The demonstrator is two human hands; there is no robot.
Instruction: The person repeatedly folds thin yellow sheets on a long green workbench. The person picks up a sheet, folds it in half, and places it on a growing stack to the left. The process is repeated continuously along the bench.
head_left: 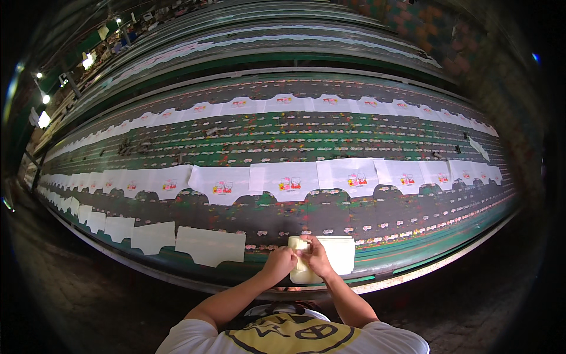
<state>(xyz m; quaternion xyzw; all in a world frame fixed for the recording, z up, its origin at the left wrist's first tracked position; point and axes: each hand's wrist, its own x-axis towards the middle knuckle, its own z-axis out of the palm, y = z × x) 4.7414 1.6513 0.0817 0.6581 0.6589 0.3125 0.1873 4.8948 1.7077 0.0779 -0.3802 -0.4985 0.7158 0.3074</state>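
A stack of pale yellow cut fabric panels (342,256) lies at the near edge of the long table, right in front of me. My left hand (279,264) is closed at the stack's left side, its fingers pinching the top fabric. Close beside it, my right hand (317,259) is bent over the stack and grips the same turned-up fabric between thumb and fingers. The fingertips of both hands nearly meet, and part of the fold is hidden under them. Left of my hands, a blank pale panel (210,245) lies flat near the edge.
More blank panels (119,228) run leftward along the near edge. Beyond them stretches a row of white panels (290,182) with small cartoon prints, and a second printed row (284,102) lies farther back. The dark table (318,221) carries colored marks; other long tables stand behind.
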